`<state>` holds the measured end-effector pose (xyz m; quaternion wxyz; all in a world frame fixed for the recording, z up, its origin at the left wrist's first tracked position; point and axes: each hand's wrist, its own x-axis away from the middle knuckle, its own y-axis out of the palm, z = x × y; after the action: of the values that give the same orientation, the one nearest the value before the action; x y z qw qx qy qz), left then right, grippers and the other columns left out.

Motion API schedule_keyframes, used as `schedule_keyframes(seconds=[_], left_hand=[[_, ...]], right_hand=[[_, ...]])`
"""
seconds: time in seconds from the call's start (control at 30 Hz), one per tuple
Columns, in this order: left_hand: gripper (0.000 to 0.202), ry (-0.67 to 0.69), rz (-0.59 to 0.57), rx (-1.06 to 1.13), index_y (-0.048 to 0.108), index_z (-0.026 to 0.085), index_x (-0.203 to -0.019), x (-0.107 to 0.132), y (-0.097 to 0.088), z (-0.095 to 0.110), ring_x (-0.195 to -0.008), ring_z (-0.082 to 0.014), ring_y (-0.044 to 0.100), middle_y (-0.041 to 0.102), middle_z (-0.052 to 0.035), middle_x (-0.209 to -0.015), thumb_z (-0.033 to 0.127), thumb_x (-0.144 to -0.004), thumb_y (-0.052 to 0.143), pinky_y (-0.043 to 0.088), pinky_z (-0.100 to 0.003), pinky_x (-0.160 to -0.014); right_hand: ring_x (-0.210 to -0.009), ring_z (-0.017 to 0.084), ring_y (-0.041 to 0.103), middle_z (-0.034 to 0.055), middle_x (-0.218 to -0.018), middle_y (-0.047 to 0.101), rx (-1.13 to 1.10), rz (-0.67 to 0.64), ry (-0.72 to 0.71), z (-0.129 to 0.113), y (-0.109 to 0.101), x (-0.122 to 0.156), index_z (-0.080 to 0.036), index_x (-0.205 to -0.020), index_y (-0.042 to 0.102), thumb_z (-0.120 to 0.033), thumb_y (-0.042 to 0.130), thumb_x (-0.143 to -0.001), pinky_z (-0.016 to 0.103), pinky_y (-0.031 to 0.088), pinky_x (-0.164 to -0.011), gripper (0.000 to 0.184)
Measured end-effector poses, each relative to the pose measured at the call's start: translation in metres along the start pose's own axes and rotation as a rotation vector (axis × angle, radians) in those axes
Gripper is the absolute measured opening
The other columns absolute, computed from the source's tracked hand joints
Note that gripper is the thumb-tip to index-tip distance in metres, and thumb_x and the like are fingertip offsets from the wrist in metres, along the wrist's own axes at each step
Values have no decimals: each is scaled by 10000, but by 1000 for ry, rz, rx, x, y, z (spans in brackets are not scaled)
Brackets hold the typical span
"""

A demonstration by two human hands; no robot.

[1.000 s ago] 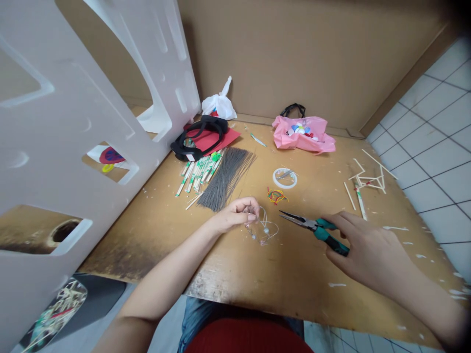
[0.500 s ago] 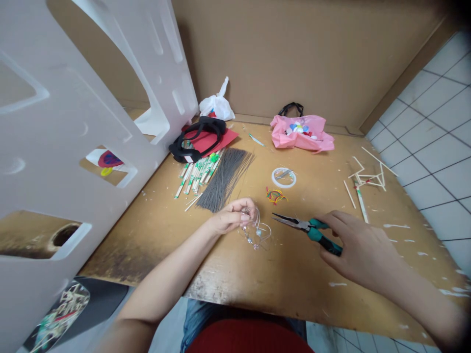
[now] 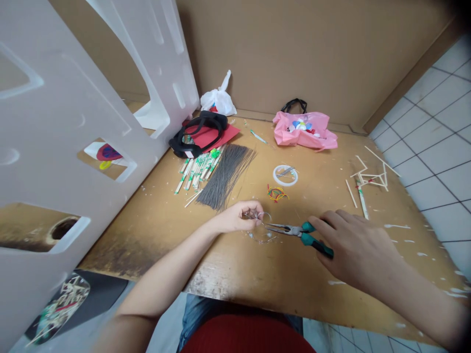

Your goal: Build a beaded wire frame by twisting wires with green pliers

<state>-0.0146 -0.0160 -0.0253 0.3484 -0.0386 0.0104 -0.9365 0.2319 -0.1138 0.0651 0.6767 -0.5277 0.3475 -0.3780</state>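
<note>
My left hand rests on the wooden table and pinches a looped piece of thin wire with small pale beads on it. My right hand grips long-nose pliers by their teal handles. The pliers' tips point left and reach the wire loops right beside my left fingertips. Whether the jaws clamp the wire I cannot tell.
A bundle of grey wires and green-tipped sticks lie behind my left hand. Coloured rubber bands, a tape ring, a pink bag, a white bag, loose sticks and a white foam panel surround the area.
My right hand has moved the pliers left, bringing their tips to the wire. My left hand has turned the wire piece and kept its hold.
</note>
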Motion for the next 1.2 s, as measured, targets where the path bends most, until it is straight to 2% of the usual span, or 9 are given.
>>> schedule_keyframes(seconds=[0.6,0.83,1.0,1.2], left_hand=[[122,83,-2,-39,537,133,-779,0,-1,-3,-623,-81,461,542,10,-695,179,-670,569,384,-212,-595],[115,78,25,-29,534,138,-769,0,-1,1,-621,-82,487,567,5,-695,190,-681,585,394,-205,-590],[121,85,122,-72,541,140,-759,3,4,10,-602,-75,492,561,18,-666,216,-698,613,400,-202,-589],[171,-15,191,76,494,159,-743,0,12,6,-402,-46,435,470,83,-505,255,-713,632,360,-171,-430]], right_hand=[[-722,214,579,38,-790,611,52,13,12,-3,8,4,-227,-970,610,-334,559,-800,315,328,-595,208],[-638,189,579,22,-714,606,4,38,21,-3,10,5,-231,-876,620,-304,554,-760,288,279,-520,152],[-612,191,606,6,-727,652,-150,-103,133,0,17,4,-252,-908,638,-265,556,-690,275,301,-503,233],[-622,198,621,8,-722,691,-352,-334,286,0,22,-7,-247,-888,665,-225,530,-677,275,368,-524,252]])
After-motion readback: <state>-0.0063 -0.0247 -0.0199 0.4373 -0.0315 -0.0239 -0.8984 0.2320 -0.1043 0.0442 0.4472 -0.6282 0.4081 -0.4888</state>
